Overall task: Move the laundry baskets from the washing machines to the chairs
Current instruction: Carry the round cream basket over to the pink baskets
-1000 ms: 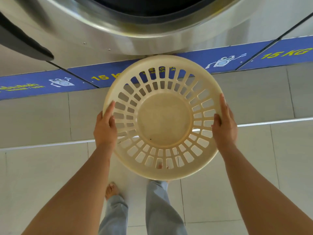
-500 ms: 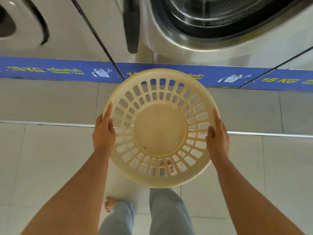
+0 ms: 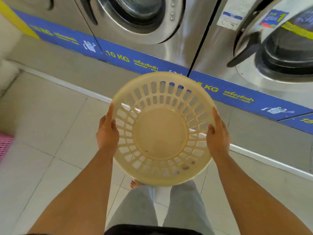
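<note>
A round cream laundry basket (image 3: 160, 133) is held in the air between both hands, its open mouth facing up toward the camera. The left hand (image 3: 107, 131) clasps the rim on one side with the thumb lying along the top edge, and the right hand (image 3: 217, 134) clasps the opposite rim in the same way; both are closed on the basket. The basket is empty, its slotted wall and plain round bottom fully visible.

Beyond the grip, away from the body, stands a row of steel front-loading washing machines. The one just past the left hand (image 3: 144, 19) shows a round door with a dark glass porthole; the one past the right hand (image 3: 274, 48) has its door swung open, with the drum mouth dark behind it. A blue strip (image 3: 240, 99) with yellow "10 KG" and "15 KG" lettering and small white cartoon figures runs along their base, partly hidden by the far rim of the basket.

Below the grip lies a floor of pale square tiles (image 3: 55, 126), with a raised tiled step (image 3: 264, 138) in front of the machines. Grey trouser legs (image 3: 140, 206) and a bare foot (image 3: 134, 184) show under the basket. Far out beyond the left hand, at the picture's edge, sits a blurred pink slotted object (image 3: 5, 146).
</note>
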